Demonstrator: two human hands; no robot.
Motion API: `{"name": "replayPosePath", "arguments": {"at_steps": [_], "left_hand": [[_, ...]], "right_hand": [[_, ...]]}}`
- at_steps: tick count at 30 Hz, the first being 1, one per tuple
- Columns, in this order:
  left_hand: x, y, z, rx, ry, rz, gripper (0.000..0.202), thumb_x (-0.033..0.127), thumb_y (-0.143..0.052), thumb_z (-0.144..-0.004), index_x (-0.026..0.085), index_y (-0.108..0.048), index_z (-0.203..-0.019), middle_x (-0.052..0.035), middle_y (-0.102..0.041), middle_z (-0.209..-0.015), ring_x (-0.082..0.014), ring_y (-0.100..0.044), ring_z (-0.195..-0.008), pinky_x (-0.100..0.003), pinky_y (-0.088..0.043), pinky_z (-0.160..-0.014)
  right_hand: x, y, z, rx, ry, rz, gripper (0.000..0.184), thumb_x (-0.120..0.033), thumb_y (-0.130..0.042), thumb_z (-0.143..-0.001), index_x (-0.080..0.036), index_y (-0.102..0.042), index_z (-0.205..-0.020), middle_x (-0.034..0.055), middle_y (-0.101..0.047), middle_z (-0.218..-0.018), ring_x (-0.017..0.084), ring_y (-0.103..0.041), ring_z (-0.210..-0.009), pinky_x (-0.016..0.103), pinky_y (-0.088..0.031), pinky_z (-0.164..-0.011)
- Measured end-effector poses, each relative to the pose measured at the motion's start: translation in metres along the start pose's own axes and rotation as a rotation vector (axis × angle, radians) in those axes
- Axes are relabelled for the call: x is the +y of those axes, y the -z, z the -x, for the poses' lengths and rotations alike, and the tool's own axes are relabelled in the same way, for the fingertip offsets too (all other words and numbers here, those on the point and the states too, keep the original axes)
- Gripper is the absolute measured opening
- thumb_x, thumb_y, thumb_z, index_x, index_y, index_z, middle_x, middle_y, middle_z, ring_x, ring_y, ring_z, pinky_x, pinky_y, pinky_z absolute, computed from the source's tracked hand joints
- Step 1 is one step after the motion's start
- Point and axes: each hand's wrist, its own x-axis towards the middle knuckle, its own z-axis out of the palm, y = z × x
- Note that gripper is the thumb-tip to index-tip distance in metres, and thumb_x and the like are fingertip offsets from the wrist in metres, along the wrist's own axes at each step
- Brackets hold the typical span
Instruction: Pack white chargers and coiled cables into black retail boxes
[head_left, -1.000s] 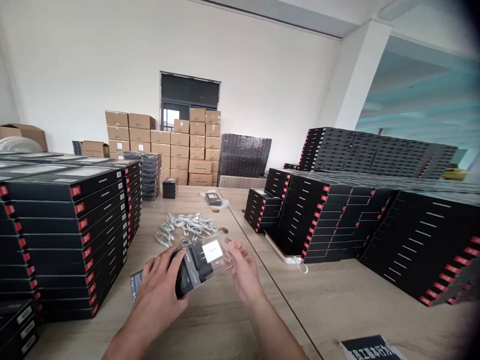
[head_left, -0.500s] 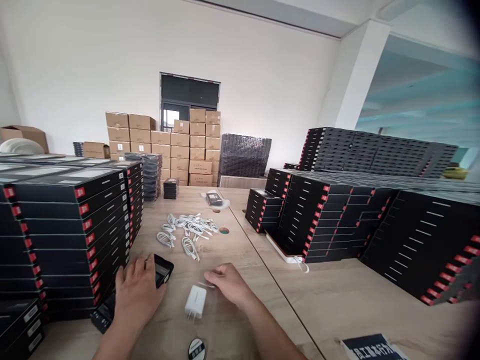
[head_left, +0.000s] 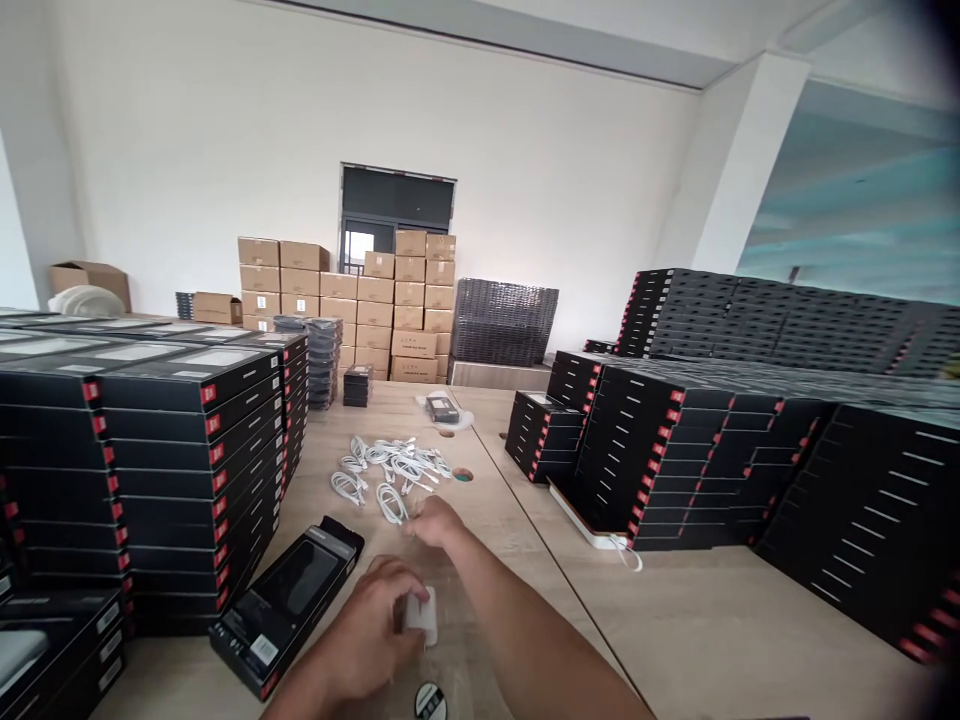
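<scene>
My left hand (head_left: pixel 375 625) is closed around a white plug-in charger (head_left: pixel 424 616) on the wooden table. Farther forward, my right hand (head_left: pixel 436 523) pinches the near end of a coiled white charging cable (head_left: pixel 390 504); its fingertips are partly hidden. That coil lies at the front of a loose pile of white cables (head_left: pixel 409 460). Left of my left hand, a black retail box (head_left: pixel 296 600) with a window and an open end flap lies at an angle on the table. A round black-and-white label or disc (head_left: pixel 430 702) is near the bottom edge.
Tall stacks of black boxes with red tabs stand at left (head_left: pixel 165 480) and right (head_left: pixel 652 450). A shallow white tray (head_left: pixel 585 520) sits under part of the right stack. Brown cartons (head_left: pixel 375 300) are piled by the far wall. The table has round holes (head_left: pixel 463 475).
My left hand has left the black box, moved right and closed on the charger. My right hand has gone forward to the cable coil. The view has shifted slightly.
</scene>
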Motion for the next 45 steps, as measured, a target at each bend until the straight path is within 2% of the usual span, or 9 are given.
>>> {"name": "replayPosePath", "arguments": {"at_steps": [3, 7, 9, 11, 14, 18, 23, 33, 45], "left_hand": [[-0.006, 0.0, -0.003, 0.114, 0.034, 0.067, 0.028, 0.014, -0.06, -0.071, 0.023, -0.065, -0.097, -0.007, -0.064, -0.11, -0.0244, -0.056, -0.108, -0.037, -0.041, -0.097], [-0.011, 0.012, -0.006, 0.554, 0.161, 0.07, 0.047, 0.028, -0.056, -0.08, 0.02, -0.05, -0.126, -0.0124, -0.054, -0.121, -0.0257, -0.057, -0.101, -0.041, -0.044, -0.089], [-0.009, 0.02, -0.005, 0.668, 0.229, 0.019, 0.059, 0.039, -0.057, -0.081, 0.02, -0.043, -0.134, -0.0143, -0.048, -0.129, -0.0256, -0.058, -0.097, -0.041, -0.044, -0.087], [-0.004, 0.025, -0.004, 0.615, 0.242, 0.01, 0.058, 0.047, -0.059, -0.08, 0.022, -0.048, -0.131, -0.0127, -0.052, -0.127, -0.0251, -0.058, -0.094, -0.039, -0.043, -0.086], [0.002, 0.023, -0.004, 0.41, 0.207, 0.14, 0.035, 0.053, -0.053, -0.084, 0.022, -0.063, -0.098, -0.0056, -0.066, -0.092, -0.0214, -0.06, -0.079, -0.032, -0.043, -0.074], [0.005, 0.009, -0.009, 0.356, 0.241, 0.546, 0.042, 0.062, -0.054, -0.081, 0.021, -0.056, -0.075, 0.0016, -0.06, -0.062, -0.0133, -0.051, -0.054, -0.025, -0.038, -0.055], [0.011, 0.0, -0.012, 0.313, 0.34, 0.925, 0.044, 0.059, -0.07, -0.069, 0.019, -0.055, -0.081, -0.0014, -0.067, -0.071, -0.0119, -0.057, -0.053, -0.02, -0.032, -0.045], [0.022, 0.007, 0.002, -0.007, 0.392, 1.286, 0.017, 0.021, -0.071, -0.08, 0.014, -0.061, -0.092, -0.0101, -0.072, -0.093, -0.0109, -0.065, -0.068, -0.022, -0.05, -0.062], [0.021, 0.001, 0.001, 0.008, 0.398, 1.426, 0.026, 0.042, -0.062, -0.087, 0.017, -0.055, -0.081, -0.0084, -0.072, -0.086, -0.0129, -0.065, -0.065, -0.022, -0.049, -0.057]], "right_hand": [[-0.003, 0.001, 0.0, -0.04, 0.013, -0.098, 0.028, -0.032, -0.058, -0.093, -0.017, -0.06, -0.117, 0.0072, -0.062, -0.119, 0.022, -0.063, -0.098, 0.04, -0.055, -0.083], [0.003, 0.024, 0.024, 0.013, 0.119, -0.277, 0.011, -0.025, -0.063, -0.087, -0.015, -0.064, -0.083, 0.0022, -0.068, -0.078, 0.02, -0.066, -0.077, 0.033, -0.053, -0.074], [0.006, 0.039, 0.044, 0.041, 0.177, -0.358, 0.009, -0.025, -0.064, -0.083, -0.017, -0.061, -0.08, -0.0009, -0.066, -0.07, 0.018, -0.065, -0.073, 0.029, -0.051, -0.071], [0.005, 0.048, 0.066, 0.051, 0.224, -0.453, 0.014, -0.031, -0.066, -0.08, -0.019, -0.06, -0.081, -0.0022, -0.066, -0.068, 0.017, -0.064, -0.07, 0.027, -0.049, -0.066], [-0.003, 0.046, 0.094, 0.091, 0.249, -0.79, 0.027, -0.041, -0.074, -0.073, -0.019, -0.062, -0.083, -0.0023, -0.064, -0.065, 0.015, -0.06, -0.061, 0.025, -0.044, -0.056], [-0.015, 0.034, 0.112, 0.125, 0.199, -1.099, 0.04, -0.041, -0.082, -0.065, -0.02, -0.069, -0.095, -0.0025, -0.062, -0.069, 0.012, -0.054, -0.058, 0.024, -0.043, -0.055], [-0.017, 0.038, 0.114, 0.179, 0.275, -0.923, 0.028, -0.043, -0.073, -0.075, -0.016, -0.073, -0.081, 0.0017, -0.065, -0.072, 0.014, -0.051, -0.062, 0.025, -0.041, -0.057], [-0.016, 0.05, 0.117, 0.357, 0.354, -0.872, 0.028, -0.044, -0.064, -0.084, -0.019, -0.063, -0.073, -0.0009, -0.061, -0.063, 0.015, -0.053, -0.059, 0.027, -0.043, -0.059], [-0.02, 0.054, 0.123, 0.264, 0.345, -0.906, 0.034, -0.049, -0.065, -0.082, -0.018, -0.068, -0.07, 0.0002, -0.061, -0.063, 0.016, -0.053, -0.062, 0.027, -0.042, -0.06]]}}
